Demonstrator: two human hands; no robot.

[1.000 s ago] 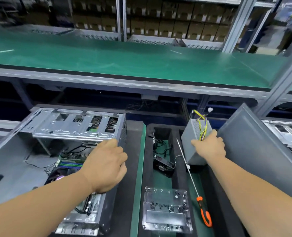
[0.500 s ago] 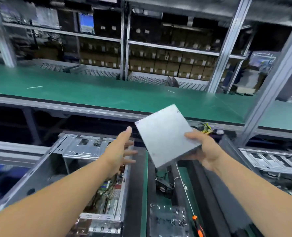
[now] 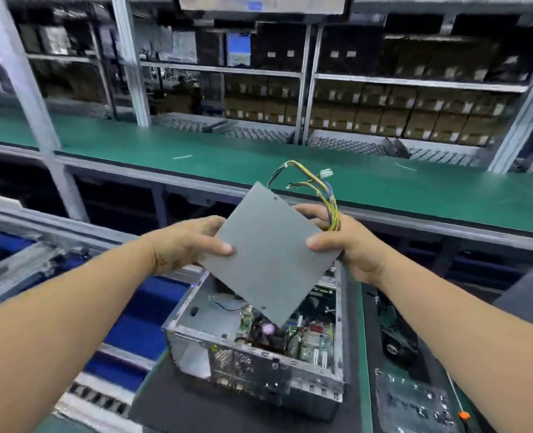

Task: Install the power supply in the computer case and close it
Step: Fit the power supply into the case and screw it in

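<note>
- Power supply (image 3: 270,254): grey metal box, tilted, held in the air above the open computer case (image 3: 259,348); half a second ago only the right hand carried it.
- Cable bundle (image 3: 320,189): yellow and dark wires, rising from the supply's far right corner, now arching in plain sight.
- Left hand (image 3: 185,245): now gripping the supply's left edge, thumb on top; earlier open and apart from it.
- Right hand (image 3: 349,245): fingers curled round the right edge and cables.
- Computer case: side open, board visible, on the black mat (image 3: 178,410).
- Green table (image 3: 196,151): beyond the hands.
- Screwdriver (image 3: 462,414): orange handle, lower right.
</note>
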